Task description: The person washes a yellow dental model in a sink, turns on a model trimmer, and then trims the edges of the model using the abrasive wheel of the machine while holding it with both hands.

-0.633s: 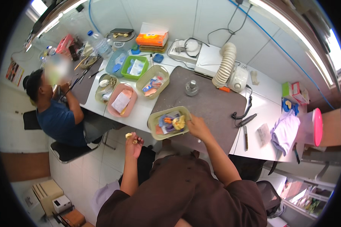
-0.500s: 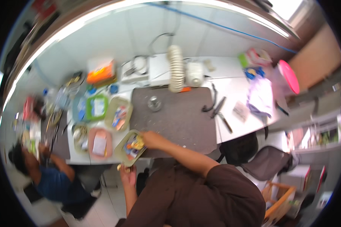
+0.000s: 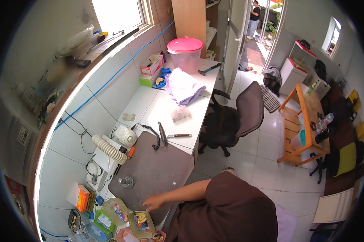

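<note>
My right hand has its fingers apart over the dark mat, just beside the rim of an olive plastic bin that holds yellow pieces and packets. My left hand, mostly hidden low in the view, is closed round a small yellowish piece beside that bin. Another olive bin with coloured packets, a green bin and a pink bin stand alongside. A small glass jar with a metal cap sits on the mat.
A hose, handpiece, knife, lavender cloth and pink-lidded bucket lie along the bench. An office chair and wooden table stand rightward. A person stands beyond the doorway.
My view has swung right toward the doorway, putting the seated co-worker out of sight. My right hand has come off the bin's rim, its fingers now spread above the mat.
</note>
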A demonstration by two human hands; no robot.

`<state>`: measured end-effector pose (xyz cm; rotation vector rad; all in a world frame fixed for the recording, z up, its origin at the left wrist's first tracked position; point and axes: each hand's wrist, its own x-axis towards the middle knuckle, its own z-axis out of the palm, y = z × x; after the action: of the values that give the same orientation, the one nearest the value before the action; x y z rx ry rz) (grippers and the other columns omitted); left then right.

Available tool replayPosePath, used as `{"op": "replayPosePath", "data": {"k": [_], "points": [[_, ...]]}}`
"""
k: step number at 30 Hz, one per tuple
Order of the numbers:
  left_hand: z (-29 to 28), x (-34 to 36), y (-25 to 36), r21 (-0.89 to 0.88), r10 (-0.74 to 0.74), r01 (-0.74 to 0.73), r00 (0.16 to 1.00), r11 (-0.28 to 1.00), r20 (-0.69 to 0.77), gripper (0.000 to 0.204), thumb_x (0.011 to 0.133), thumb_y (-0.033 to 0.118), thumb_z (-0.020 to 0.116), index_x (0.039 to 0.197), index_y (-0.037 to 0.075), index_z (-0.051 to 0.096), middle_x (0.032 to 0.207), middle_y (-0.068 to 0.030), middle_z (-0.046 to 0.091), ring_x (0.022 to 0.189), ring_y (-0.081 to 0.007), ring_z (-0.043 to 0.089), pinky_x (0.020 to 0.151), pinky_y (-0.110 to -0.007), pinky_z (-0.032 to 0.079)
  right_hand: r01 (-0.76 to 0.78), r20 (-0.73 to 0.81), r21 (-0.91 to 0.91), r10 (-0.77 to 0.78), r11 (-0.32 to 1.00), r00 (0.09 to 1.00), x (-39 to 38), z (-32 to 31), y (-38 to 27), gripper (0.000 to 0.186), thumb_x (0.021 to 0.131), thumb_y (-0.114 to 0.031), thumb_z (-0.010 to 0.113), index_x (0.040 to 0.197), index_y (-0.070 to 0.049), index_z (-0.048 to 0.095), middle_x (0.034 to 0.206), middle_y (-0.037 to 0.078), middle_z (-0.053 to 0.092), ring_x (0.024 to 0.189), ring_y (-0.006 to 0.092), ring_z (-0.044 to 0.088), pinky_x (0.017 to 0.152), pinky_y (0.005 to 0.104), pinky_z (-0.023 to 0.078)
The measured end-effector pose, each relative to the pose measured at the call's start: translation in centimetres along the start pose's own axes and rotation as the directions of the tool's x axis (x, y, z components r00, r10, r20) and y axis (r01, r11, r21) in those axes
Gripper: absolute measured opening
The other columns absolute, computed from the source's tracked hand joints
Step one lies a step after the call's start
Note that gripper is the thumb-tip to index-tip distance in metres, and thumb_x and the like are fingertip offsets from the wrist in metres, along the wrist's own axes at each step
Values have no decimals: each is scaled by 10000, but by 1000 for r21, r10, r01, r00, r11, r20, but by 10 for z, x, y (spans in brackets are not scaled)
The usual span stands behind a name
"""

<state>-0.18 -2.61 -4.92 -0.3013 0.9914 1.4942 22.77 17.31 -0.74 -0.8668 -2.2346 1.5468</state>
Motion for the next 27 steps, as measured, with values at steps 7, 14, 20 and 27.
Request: {"op": "replayPosePath", "data": {"k": [7,14,20,27], "points": [[72,-27,-83,239,-140,116,987,964,84,150,840,218,612,854,71,585,677,-70,520,775,-262,561,780,-438,475,-68,-372,120,108,990,922,-203,-102,42,432,911,-339,588,1209,-27,570,908,107,667,827,214,637,730,360,481],[164,-51,-282,546,-497,320,842,774,210,97,807,187,602,849,100,594,620,-54,495,688,-249,540,714,-421,456,-81,-594,374,305,924,744,-462,-159,72,417,912,-372,602,1199,-70,593,906,56,660,782,132,613,741,301,491],[335,-91,-442,914,-844,150,462,378,274,97,778,146,590,867,107,587,618,-39,486,637,-241,527,689,-415,448,58,-788,376,286,925,545,-625,-190,65,467,926,-399,601,1265,-81,550,1084,62,607,958,132,580,854,298,467],[447,-246,-668,991,-994,-90,66,-94,-89,193,877,140,599,1040,63,530,845,-40,552,775,-185,579,782,-394,500,-60,-988,77,84,995,131,-759,-209,36,523,921,-430,584,1293,-67,524,1251,132,520,1080,224,556,930,344,440]]}}
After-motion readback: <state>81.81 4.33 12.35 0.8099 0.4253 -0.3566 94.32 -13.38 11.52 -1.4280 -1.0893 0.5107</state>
